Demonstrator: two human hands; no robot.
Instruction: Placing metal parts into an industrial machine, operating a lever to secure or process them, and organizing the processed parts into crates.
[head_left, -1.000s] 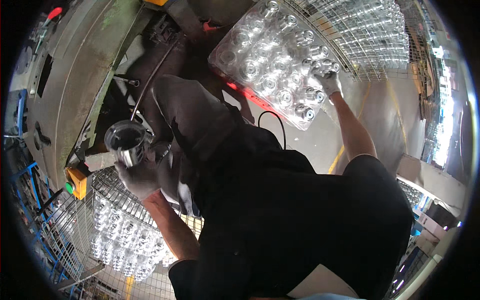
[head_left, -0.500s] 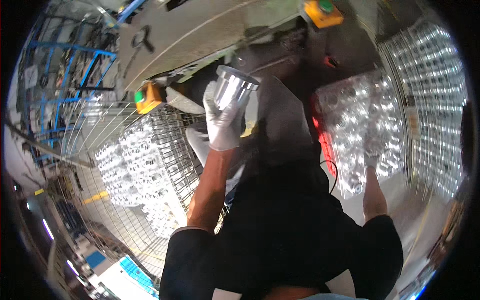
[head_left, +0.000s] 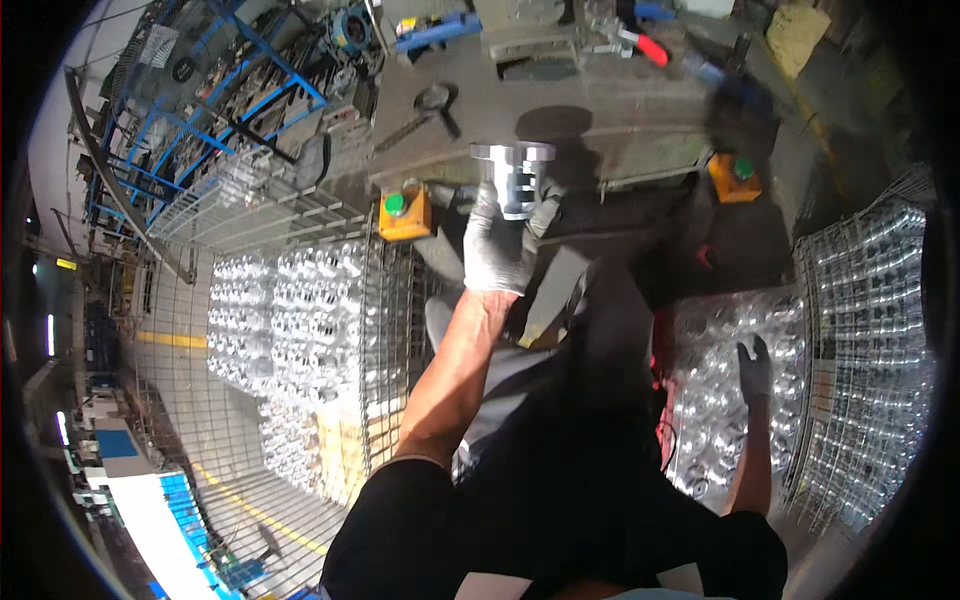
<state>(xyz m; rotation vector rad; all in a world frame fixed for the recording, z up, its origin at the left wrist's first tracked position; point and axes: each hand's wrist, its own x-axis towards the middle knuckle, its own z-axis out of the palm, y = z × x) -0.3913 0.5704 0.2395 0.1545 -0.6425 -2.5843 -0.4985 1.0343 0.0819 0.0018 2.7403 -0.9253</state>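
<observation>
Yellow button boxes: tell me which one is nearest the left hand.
The left yellow box, just left of the left hand; the other box sits well off to the right.

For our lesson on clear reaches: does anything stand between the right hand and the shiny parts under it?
Nothing visible stands between the right hand and the shiny parts, though whether they touch is unclear. The wire mesh stands to the right, outside that path. The left hand holds a flanged metal piece.

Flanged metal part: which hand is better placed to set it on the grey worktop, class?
Probably the left hand: it grips the flanged metal part, seemingly near the grey worktop. The right hand is off to the side, over the clear tray.
</observation>
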